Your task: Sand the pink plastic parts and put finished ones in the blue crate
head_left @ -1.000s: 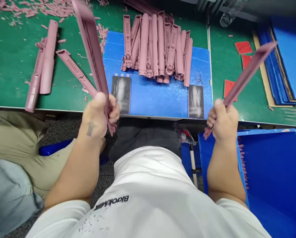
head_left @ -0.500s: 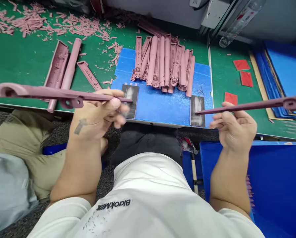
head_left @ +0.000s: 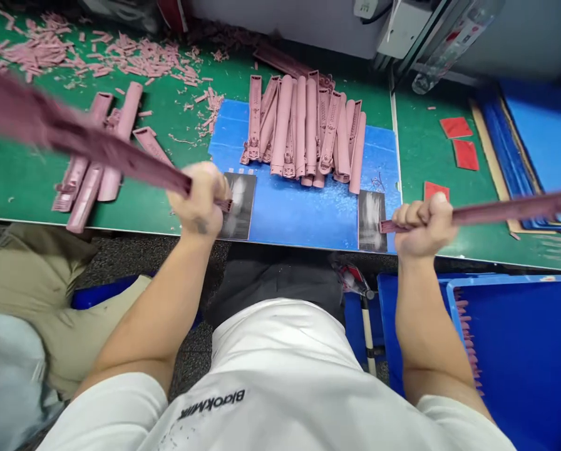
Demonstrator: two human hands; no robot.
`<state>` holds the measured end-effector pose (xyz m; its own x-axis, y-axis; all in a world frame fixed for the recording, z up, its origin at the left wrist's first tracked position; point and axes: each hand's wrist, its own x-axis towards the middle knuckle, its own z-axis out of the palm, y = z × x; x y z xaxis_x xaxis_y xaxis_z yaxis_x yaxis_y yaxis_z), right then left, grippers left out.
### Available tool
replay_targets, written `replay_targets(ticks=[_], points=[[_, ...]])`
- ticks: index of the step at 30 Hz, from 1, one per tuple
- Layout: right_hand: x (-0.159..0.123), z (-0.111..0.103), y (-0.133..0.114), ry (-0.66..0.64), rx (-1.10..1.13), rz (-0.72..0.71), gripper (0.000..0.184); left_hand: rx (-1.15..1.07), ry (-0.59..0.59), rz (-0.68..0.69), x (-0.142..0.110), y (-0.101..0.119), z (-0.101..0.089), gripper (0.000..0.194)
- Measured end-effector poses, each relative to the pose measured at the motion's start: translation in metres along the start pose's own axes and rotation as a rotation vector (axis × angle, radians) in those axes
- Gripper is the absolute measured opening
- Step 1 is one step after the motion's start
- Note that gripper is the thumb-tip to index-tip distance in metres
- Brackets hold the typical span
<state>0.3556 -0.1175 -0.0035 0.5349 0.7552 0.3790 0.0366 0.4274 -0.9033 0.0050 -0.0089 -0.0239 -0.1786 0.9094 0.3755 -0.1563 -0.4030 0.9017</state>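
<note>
My left hand [head_left: 198, 194] is closed around one end of a long pink plastic shell part [head_left: 97, 141], which slants up to the left edge and is blurred. Its short end pokes out over a dark sandpaper-like pad [head_left: 240, 207] with whitish worn patches. A second pink shell part [head_left: 519, 207] is gripped in the fist of my right hand [head_left: 424, 228] and stretches off to the right. Its near end is over the right dark pad [head_left: 372, 219]; whether either end touches its pad I cannot tell. Beyond the hands lies a pile of pink shell parts [head_left: 302, 128].
A blue board [head_left: 303, 219] lies under the pile and pads on the green table [head_left: 186, 150]. More pink parts [head_left: 111, 150] and scraps [head_left: 139, 56] lie left. Red squares [head_left: 466, 154] and blue sheets [head_left: 548, 131] are right. A blue tray [head_left: 519, 351] stands below; another person's leg [head_left: 31, 269] is left.
Both hands have turned over and closed more tightly round their parts. The left part's far end has swung upward. More pink parts now lie at the left of the table.
</note>
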Motion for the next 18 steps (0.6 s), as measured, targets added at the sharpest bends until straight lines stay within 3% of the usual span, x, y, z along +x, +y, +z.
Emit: replay_targets(ticks=[3,7,12,15,18], points=[[0.017,-0.001,0.010,0.059,-0.091,0.026,0.068,-0.116,0.118,0.080,0.020,-0.002,0.006,0.059],[0.028,0.002,0.018,0.034,-0.150,0.077,0.065,-0.120,0.041,-0.018,0.032,-0.002,0.011,0.056],[0.029,0.004,0.020,0.052,-0.143,-0.021,0.065,-0.102,0.087,0.014,0.033,-0.004,0.011,0.056],[0.033,0.004,0.026,0.042,-0.119,-0.005,0.067,-0.063,0.024,-0.082,0.034,-0.004,0.010,0.060],[0.039,0.008,0.030,0.105,-0.077,-0.054,0.066,-0.044,0.046,-0.100,0.034,-0.001,0.013,0.058]])
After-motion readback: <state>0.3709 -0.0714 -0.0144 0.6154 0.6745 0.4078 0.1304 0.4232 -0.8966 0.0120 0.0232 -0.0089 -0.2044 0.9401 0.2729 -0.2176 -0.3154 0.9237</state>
